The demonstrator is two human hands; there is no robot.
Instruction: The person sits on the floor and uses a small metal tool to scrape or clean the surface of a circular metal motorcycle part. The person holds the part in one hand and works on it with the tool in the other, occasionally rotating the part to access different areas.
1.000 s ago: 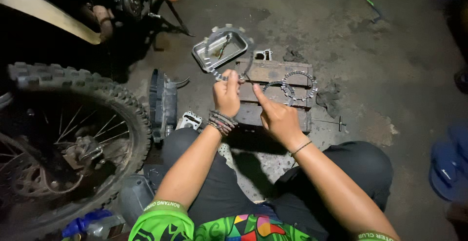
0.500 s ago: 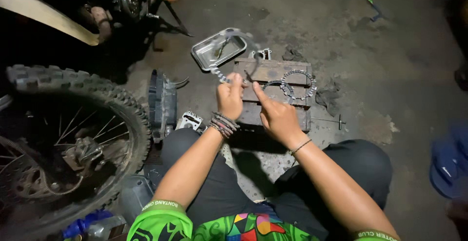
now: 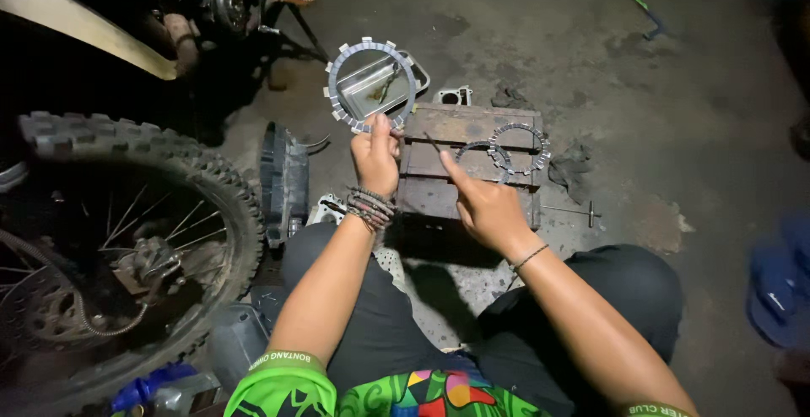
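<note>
Head view: left hand (image 3: 376, 157) pinches a grey toothed metal clutch ring (image 3: 371, 85) by its lower edge, raised upright. Right hand (image 3: 485, 206), just beside, rests half-closed on a worn wooden block (image 3: 439, 126), index finger extended, gripping nothing. Two similar toothed rings (image 3: 506, 152) lie beyond its fingertips.

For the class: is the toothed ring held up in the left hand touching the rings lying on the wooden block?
Apart. The head view shows the left hand holding the toothed ring raised beyond the wooden block, well clear of the rings lying there.
</note>
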